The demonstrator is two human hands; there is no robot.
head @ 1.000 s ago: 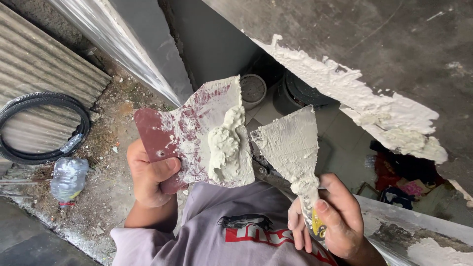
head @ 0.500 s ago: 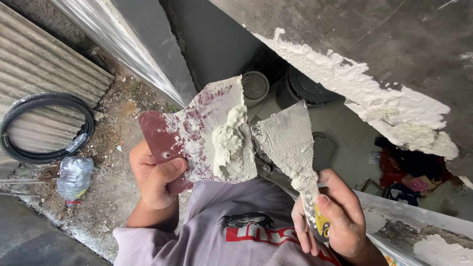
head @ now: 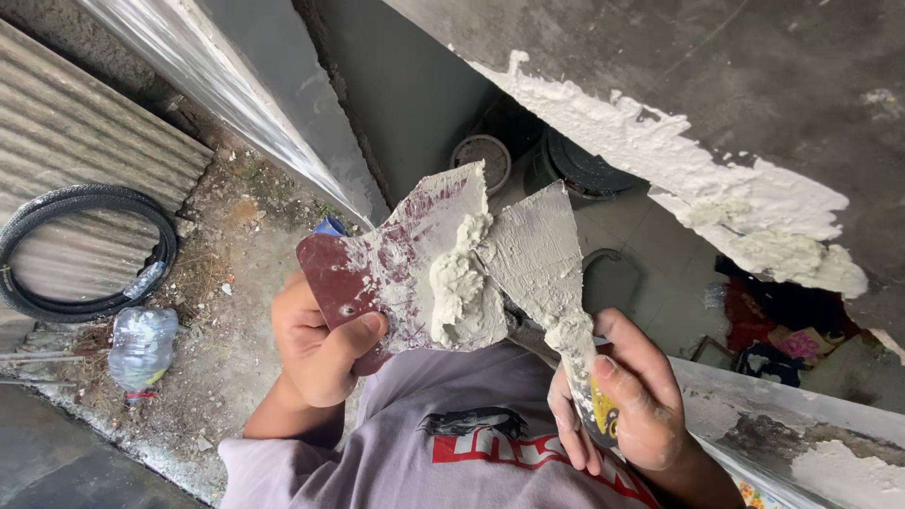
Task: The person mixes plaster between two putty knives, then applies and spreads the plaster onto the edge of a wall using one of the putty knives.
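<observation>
My left hand (head: 316,344) grips a wide dark-red scraper (head: 396,269), smeared white, with a lump of pale grey-green putty (head: 462,283) along its right edge. My right hand (head: 632,401) holds a putty knife (head: 542,259) by its yellow and black handle. The knife's putty-coated blade touches the lump on the scraper. Both tools are raised in front of my chest, just below a dark concrete surface (head: 716,75) with a rough band of white filler (head: 698,193) along its edge.
Far below lie dirt ground, a black tyre (head: 80,250) on corrugated sheet, and a crushed plastic bottle (head: 141,344). A grey wall corner (head: 255,104) runs down the middle. Round buckets (head: 485,155) stand beneath. Clutter sits at the lower right.
Both tools have drifted slightly right and closer together. The putty knife blade now presses against the putty lump on the scraper.
</observation>
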